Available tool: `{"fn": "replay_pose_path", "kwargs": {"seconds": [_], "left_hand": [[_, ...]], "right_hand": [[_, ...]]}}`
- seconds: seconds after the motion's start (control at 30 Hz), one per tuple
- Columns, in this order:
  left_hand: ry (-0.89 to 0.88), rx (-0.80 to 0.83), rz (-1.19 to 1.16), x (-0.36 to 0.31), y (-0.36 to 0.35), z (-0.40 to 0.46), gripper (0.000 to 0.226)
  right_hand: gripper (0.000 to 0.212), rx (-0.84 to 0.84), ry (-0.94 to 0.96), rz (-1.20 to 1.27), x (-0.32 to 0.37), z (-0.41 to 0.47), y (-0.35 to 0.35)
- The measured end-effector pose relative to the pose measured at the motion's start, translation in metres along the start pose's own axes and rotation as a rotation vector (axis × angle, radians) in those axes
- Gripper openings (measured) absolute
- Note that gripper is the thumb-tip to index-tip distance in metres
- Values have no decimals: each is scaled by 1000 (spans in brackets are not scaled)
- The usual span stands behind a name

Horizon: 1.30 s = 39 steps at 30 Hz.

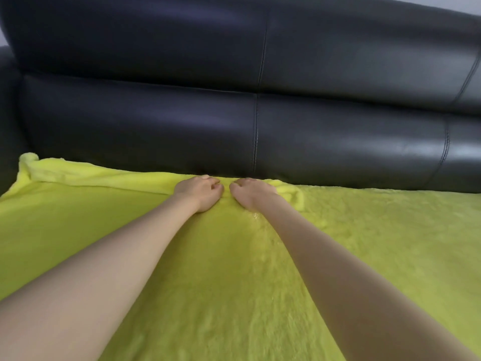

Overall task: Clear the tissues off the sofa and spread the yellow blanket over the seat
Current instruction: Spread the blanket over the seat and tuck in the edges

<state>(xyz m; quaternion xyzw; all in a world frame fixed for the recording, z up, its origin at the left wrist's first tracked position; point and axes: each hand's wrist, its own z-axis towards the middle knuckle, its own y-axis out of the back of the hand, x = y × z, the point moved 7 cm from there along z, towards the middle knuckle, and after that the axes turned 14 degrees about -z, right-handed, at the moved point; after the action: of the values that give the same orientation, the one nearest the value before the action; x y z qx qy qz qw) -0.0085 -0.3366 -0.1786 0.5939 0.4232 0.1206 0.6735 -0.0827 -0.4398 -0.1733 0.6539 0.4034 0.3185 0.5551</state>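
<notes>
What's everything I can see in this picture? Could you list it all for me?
Blanket: one, yellow, spread over the sofa seat, its far edge bunched along the foot of the backrest.
Sofa: one, black leather, its backrest fills the upper half of the view.
Wall: pale strip at the top right corner.
Tissues: none in view.
Left hand: one, fingers curled on the blanket's far edge, near the middle seam.
Right hand: one, beside the left, fingers curled on the same edge.
Forearms: two, bare, reaching in from the bottom corners.
</notes>
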Motion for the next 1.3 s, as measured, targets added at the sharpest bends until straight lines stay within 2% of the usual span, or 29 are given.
{"fn": "replay_pose_path", "kwargs": {"seconds": [0.2,0.37,0.47,0.67,0.77,0.83,0.9,0.97,1.07,1.17,1.23,1.3], "left_hand": [[82,131,107,1,-5,27,56],[173,204,66,15,-8,51,58],[172,214,36,17,-11,51,58],[7,-284,-105,8,1,15,40],[-108,-534,-34,-5,23,-1,40],[-213,-614,-16,-14,28,-9,35],[-216,-558,-87,-11,25,-5,30],[-145,-472,-140,-2,19,4,30],[-96,-389,-103,0,12,10,35],[-34,-232,-82,5,1,19,42],[6,-153,-74,9,-3,22,44],[60,-75,-52,11,-4,26,47]], "right_hand": [[60,125,-52,-32,3,31,-11],[70,282,-117,127,5,59,-10],[61,289,-82,128,7,57,-8],[67,192,-104,94,-2,42,-13],[66,149,-66,54,0,40,-11],[64,119,-23,26,2,39,-13],[62,72,2,25,3,36,-13],[60,1,16,10,4,33,-12],[54,-141,30,23,4,27,-11],[46,-289,0,104,1,20,-4],[48,-431,-49,138,-1,12,9],[37,-685,-106,175,-10,-6,27]]}}
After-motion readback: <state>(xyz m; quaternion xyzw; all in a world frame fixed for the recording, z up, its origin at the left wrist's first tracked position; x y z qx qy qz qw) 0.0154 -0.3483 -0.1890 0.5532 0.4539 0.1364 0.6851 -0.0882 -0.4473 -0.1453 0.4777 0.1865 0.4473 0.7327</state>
